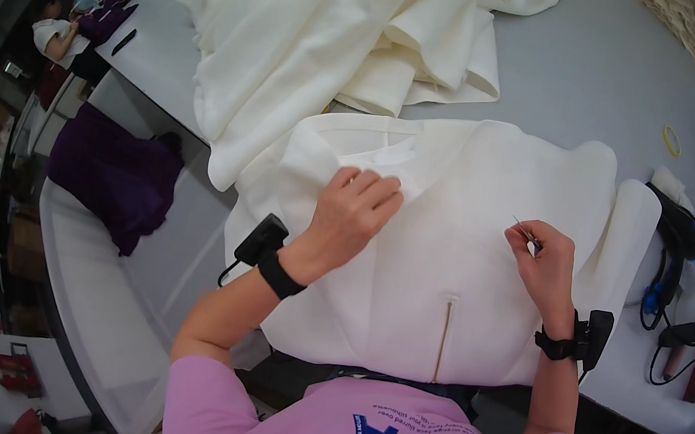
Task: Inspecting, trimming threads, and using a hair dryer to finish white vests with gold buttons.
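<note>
A white garment (426,239) with a short metal zipper (442,341) lies on the table in front of me, its neckline turned away from me. My left hand (354,214) is closed at the neckline, its curled fingers gripping the fabric edge; the fingertips are partly hidden. Over the right part of the garment, my right hand (547,265) holds small thread snips (528,235) with thin pointed blades aimed to the upper left. The snips are apart from the fabric by the left hand.
A heap of white garments (306,20) lies beyond on the grey table (587,82). A yellow tape ring (671,141) sits at right, above a corded tool (688,336). Purple cloth (113,175) drapes in a trough at left. Another person (62,40) works at far left.
</note>
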Demonstrator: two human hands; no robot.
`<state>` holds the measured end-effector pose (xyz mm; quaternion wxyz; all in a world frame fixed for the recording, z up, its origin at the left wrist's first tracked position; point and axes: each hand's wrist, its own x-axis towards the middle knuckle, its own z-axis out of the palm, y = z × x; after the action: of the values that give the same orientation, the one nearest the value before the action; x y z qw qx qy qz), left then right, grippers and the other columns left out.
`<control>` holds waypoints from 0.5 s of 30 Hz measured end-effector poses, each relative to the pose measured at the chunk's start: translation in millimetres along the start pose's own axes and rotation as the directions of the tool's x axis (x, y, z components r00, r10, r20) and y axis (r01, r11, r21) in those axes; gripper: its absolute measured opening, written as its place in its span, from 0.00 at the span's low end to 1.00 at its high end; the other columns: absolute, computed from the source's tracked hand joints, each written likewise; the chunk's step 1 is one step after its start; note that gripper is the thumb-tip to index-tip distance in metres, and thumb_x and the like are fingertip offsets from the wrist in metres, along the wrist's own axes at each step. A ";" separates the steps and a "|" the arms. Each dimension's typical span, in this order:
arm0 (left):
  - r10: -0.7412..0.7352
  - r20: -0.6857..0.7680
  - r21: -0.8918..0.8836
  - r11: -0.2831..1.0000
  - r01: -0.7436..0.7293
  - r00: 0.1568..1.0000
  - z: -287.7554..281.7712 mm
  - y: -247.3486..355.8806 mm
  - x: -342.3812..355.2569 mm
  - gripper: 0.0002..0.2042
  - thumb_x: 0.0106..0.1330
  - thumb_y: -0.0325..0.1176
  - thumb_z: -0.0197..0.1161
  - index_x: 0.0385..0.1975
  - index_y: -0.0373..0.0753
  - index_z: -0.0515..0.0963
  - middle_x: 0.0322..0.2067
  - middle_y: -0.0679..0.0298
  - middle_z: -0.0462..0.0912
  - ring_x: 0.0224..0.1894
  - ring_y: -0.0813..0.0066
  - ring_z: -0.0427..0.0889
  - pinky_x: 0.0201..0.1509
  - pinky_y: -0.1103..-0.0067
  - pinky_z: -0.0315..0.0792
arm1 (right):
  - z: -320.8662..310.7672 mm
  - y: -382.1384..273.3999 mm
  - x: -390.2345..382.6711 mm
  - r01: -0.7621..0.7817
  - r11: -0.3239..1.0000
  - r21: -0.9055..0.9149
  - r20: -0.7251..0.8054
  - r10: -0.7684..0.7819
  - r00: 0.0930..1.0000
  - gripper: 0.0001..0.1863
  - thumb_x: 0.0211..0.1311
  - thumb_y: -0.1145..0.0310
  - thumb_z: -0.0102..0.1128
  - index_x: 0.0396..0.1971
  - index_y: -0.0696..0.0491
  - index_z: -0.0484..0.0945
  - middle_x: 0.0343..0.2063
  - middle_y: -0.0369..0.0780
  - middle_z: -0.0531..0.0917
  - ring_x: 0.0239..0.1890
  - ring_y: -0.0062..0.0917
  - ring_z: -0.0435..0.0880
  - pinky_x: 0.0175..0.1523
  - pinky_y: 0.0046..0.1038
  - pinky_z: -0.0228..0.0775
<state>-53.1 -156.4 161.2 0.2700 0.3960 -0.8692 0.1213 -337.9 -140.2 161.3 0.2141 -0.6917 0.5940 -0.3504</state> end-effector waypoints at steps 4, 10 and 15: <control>0.092 0.425 -0.285 0.958 0.036 0.900 -17.0 33.2 -39.6 0.08 0.50 0.25 0.62 0.31 0.40 0.78 0.37 0.67 0.79 0.36 0.72 0.77 0.39 0.76 0.70 | 11.5 -9.6 13.1 0.009 0.996 0.084 0.024 -0.011 1.000 0.08 0.55 0.70 0.63 0.27 0.60 0.80 0.18 0.42 0.79 0.19 0.23 0.73 0.26 0.24 0.64; -0.074 0.477 -0.463 0.826 0.322 0.876 -9.9 43.6 -50.5 0.05 0.53 0.29 0.66 0.27 0.38 0.78 0.41 0.65 0.78 0.36 0.68 0.78 0.38 0.74 0.73 | 39.2 6.2 35.0 -0.193 0.928 0.319 0.193 0.136 0.972 0.08 0.54 0.71 0.60 0.31 0.61 0.80 0.19 0.35 0.79 0.24 0.15 0.73 0.30 0.20 0.65; -0.129 0.427 -0.485 0.803 0.347 0.895 -1.6 46.9 -55.1 0.05 0.52 0.27 0.66 0.28 0.38 0.79 0.40 0.64 0.78 0.33 0.68 0.78 0.35 0.75 0.73 | 34.3 4.9 20.8 -0.273 0.907 0.321 0.273 0.188 0.944 0.09 0.54 0.71 0.60 0.31 0.61 0.80 0.20 0.35 0.80 0.24 0.15 0.73 0.30 0.20 0.64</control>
<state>-58.2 -90.6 131.6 0.2150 0.4252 -0.8441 -0.2460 -314.8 -165.5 139.8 0.4440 -0.6029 0.5695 -0.3391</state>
